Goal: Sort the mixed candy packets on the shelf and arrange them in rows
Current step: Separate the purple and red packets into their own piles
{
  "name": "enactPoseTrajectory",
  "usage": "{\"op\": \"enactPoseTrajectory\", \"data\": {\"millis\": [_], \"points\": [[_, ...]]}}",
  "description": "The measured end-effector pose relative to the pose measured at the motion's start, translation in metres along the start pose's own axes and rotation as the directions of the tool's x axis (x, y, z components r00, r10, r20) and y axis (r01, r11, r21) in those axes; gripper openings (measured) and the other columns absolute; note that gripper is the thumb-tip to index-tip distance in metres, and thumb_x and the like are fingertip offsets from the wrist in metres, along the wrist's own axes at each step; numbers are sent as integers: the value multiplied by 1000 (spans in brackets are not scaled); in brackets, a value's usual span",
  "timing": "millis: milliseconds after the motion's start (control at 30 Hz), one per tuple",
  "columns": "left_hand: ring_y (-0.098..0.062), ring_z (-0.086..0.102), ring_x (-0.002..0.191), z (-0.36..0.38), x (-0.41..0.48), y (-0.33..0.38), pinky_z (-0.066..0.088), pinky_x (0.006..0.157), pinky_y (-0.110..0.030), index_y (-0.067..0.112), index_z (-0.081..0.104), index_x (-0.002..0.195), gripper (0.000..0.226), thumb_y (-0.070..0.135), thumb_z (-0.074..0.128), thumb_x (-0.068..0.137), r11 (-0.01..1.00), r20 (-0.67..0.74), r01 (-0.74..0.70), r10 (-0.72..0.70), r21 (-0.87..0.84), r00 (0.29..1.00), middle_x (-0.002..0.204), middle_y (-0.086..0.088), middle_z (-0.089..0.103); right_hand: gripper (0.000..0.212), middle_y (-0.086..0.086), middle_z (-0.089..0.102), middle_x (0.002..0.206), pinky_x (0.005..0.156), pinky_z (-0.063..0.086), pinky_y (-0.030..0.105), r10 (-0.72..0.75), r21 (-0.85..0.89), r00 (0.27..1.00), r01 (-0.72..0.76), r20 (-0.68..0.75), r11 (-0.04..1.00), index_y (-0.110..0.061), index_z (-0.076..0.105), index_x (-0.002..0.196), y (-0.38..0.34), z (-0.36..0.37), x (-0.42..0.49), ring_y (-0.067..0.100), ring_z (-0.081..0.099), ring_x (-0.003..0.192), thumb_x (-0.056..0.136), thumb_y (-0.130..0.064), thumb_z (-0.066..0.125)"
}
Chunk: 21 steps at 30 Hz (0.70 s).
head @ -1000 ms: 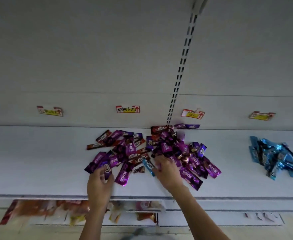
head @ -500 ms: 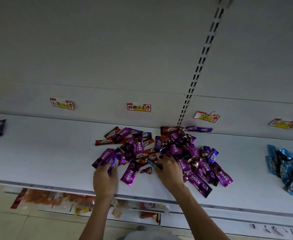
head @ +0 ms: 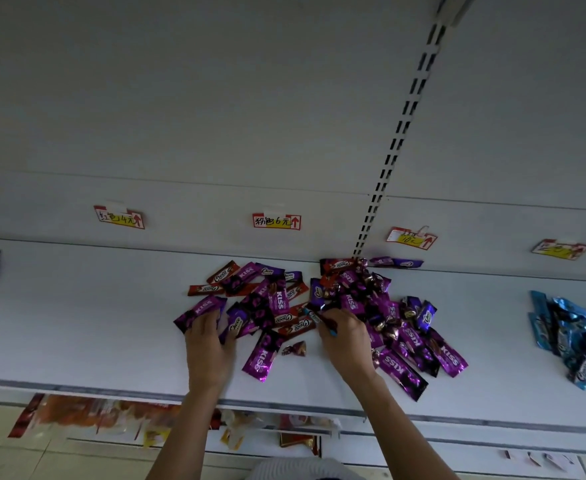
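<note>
Reaching further in, left hand (head: 208,348) grips glossy purple foil KISS packets (head: 198,310); right hand (head: 348,342) keeps pinching a slim blue foil packet (head: 314,317).

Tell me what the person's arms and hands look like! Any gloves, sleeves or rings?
No gloves: the left hand and the right hand are both bare. No ring, watch or bracelet shows on either. The left forearm and the right forearm are bare too, with no sleeve anywhere before they leave the bottom of the picture.
</note>
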<state>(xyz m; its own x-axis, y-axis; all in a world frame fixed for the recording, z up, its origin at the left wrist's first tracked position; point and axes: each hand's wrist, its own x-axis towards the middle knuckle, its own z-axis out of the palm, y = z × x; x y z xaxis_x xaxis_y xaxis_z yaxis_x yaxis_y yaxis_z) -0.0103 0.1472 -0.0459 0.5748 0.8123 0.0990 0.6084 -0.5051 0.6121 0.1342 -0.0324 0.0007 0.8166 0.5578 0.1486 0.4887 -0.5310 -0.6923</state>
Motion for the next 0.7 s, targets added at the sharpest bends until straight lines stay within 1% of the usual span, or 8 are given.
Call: {"op": "enactPoseTrajectory", "data": {"millis": [67,133,200,267,367,467,567,700], "points": [[-34,47,113,0,1,-3,38,93,-43,7,58,122,47,28,69,81,990,-16,38,-36,135,999,120,-16,56,5,-1,61,68,46,36,11,57,94,998,-56,-3,994,-5,68,86,-2,-2,1,3,49,50,85,-10,67],[-33,49,110,0,1,-2,38,88,-41,10,59,121,45,32,67,82,984,-35,51,-46,169,998,119,-15,57,6,-6,58,63,41,35,11,200,226,979,-187,-34,956,-6,67,88,0,-10,4,1,47,43,86,-11,66],[-33,50,102,1,-1,8,40,82,-40,7,59,117,38,25,65,84,991,-34,96,-94,91,995,113,-17,60,12,-4,62,67,39,36,11,347,318,935,-310,-66,896,-7,68,97,8,-24,6,1,49,45,88,-13,62],[-34,52,97,5,-4,18,44,80,-42,3,58,114,33,20,62,86,984,-14,175,-175,20,984,107,-18,61,16,-1,64,71,41,40,13,475,399,875,-405,-90,823,-8,66,104,19,-41,6,8,54,52,91,-14,58],[-34,58,93,11,-3,29,48,82,-47,2,55,113,33,19,63,85,971,28,229,-227,-63,973,105,-17,64,13,-1,65,72,48,44,17,608,532,780,-455,-148,714,-15,64,102,36,-64,4,7,59,53,92,-14,57],[-32,59,97,16,-5,50,46,81,-39,3,56,113,30,17,62,87,963,55,211,-204,-166,977,107,-15,63,19,-2,66,74,48,44,20,643,567,747,-461,-167,683,-8,65,107,50,-83,5,9,58,54,91,-16,58],[-25,57,96,23,-18,81,40,74,-29,3,59,110,23,14,60,89,970,14,103,-102,-220,995,106,-13,61,20,1,65,77,38,33,14,614,492,774,-480,-151,726,-10,66,107,63,-92,2,8,43,46,91,-18,58],[-12,52,85,33,-32,125,34,64,-12,2,58,109,23,10,61,88,943,22,53,-48,-329,999,96,-2,58,24,3,70,89,51,38,18,583,451,803,-476,-128,755,-10,68,108,75,-97,-4,7,50,56,86,-18,65]]}}
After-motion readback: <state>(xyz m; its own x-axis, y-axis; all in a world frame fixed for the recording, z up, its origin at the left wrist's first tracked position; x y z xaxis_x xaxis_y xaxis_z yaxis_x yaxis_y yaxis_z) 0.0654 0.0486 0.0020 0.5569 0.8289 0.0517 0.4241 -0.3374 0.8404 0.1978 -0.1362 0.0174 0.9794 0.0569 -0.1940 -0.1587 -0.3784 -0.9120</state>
